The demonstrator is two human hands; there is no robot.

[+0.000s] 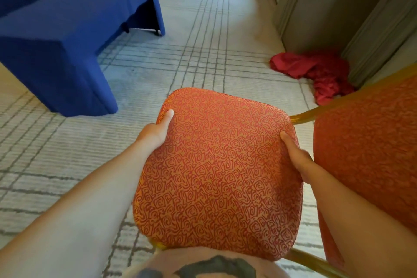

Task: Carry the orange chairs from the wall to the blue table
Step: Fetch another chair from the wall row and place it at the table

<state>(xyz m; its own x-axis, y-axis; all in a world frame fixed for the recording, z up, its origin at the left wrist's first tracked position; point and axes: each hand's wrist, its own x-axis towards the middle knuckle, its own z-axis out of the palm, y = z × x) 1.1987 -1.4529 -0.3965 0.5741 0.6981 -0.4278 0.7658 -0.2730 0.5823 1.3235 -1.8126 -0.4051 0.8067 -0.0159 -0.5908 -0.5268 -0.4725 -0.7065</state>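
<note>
carpet (203,56), hands (155,133) gripping orange chair (216,169)

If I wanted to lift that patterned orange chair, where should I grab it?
Take the orange chair by the two side edges of its padded seat, one hand from each side, as the left hand and right hand do here, thumbs on top. The seat is wide and flat, so opposite grips likely keep it level.

Both forearms (90,187) reach toward 12 o'clock. The left grip (158,132) holds the orange chair seat (221,165) at 9 o'clock, the right grip (296,158) at 3 o'clock, thumbs on top.
</note>
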